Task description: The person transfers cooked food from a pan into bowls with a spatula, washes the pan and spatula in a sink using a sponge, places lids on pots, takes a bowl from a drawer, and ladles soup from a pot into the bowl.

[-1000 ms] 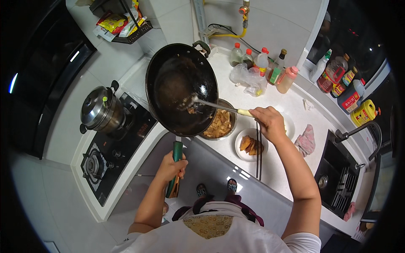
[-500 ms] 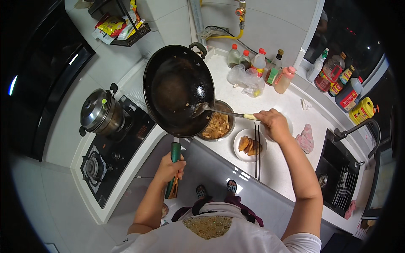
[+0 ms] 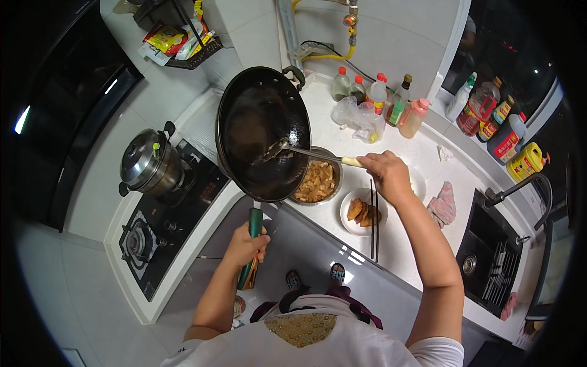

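Observation:
My left hand (image 3: 247,244) is wrapped round the green handle of a black wok (image 3: 251,122), which is held tilted toward the right. In my right hand (image 3: 385,174) is a metal spatula (image 3: 315,154) with a pale yellow handle; its blade touches the inside of the wok, with small bits of food by it. Below the wok's right rim stands a metal bowl (image 3: 338,177) of browned food chunks (image 3: 316,182), partly covered by the wok. To its right, a white plate (image 3: 351,227) carries several golden-brown pieces (image 3: 362,212), and dark chopsticks (image 3: 374,226) lie across its right side.
A lidded steel pot (image 3: 150,165) sits on the black gas hob (image 3: 174,226) at left. Several bottles (image 3: 377,95) and a plastic bag (image 3: 354,116) stand along the back of the counter. A pink cloth (image 3: 443,205) lies near the black sink (image 3: 480,244) at right.
The spatula blade has moved up and left inside the wok, with my right hand shifting slightly left. The wok is tilted a little more to the right.

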Action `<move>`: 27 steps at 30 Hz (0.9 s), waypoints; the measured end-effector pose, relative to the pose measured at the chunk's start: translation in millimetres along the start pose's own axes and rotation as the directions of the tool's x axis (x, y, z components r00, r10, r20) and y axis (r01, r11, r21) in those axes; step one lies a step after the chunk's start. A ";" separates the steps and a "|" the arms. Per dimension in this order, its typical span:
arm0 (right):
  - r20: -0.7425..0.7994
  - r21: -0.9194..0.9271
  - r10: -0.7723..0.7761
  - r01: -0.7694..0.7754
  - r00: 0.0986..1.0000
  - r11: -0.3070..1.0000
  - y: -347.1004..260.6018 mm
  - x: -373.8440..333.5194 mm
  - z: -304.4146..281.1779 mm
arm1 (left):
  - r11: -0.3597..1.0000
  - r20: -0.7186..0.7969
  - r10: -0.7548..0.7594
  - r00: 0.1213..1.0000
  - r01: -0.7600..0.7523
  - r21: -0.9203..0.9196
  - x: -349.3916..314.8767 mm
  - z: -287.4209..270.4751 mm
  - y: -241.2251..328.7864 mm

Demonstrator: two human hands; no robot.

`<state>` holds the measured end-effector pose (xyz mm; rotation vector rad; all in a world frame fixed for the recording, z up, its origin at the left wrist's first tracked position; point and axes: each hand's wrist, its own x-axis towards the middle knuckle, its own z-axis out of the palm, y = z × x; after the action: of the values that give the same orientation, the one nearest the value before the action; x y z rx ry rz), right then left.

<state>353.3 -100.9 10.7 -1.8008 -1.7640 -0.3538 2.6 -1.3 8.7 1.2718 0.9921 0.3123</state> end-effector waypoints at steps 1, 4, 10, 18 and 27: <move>0.008 0.013 0.005 -0.005 1.000 1.000 -2.0 -0.5 3.9 | 1.000 0.006 0.001 1.000 -0.001 0.003 -1.3 0.3 0.4; 0.085 -0.111 -0.004 0.013 0.996 0.994 -0.8 -4.2 0.9 | 1.000 0.015 0.011 1.000 -0.011 -0.008 -4.3 -0.5 -0.8; 0.167 -0.294 -0.026 0.075 0.986 0.953 14.1 -15.3 -31.3 | 1.000 -0.026 0.008 1.000 -0.008 -0.004 -3.6 -4.7 -6.1; 0.078 -0.237 0.115 -0.093 0.990 0.967 3.4 -52.0 -74.8 | 0.998 -0.039 0.001 0.999 -0.004 -0.069 -7.6 -10.7 -7.2; -0.239 0.316 0.475 -0.395 0.847 0.863 -78.0 -119.3 -59.7 | 0.988 -0.099 -0.018 0.995 0.003 -0.154 -29.0 -28.7 -4.9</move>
<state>279.4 -236.6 7.3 -1.7814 -1.0826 -0.1931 -37.2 -4.2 18.2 1.1191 1.0396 0.4399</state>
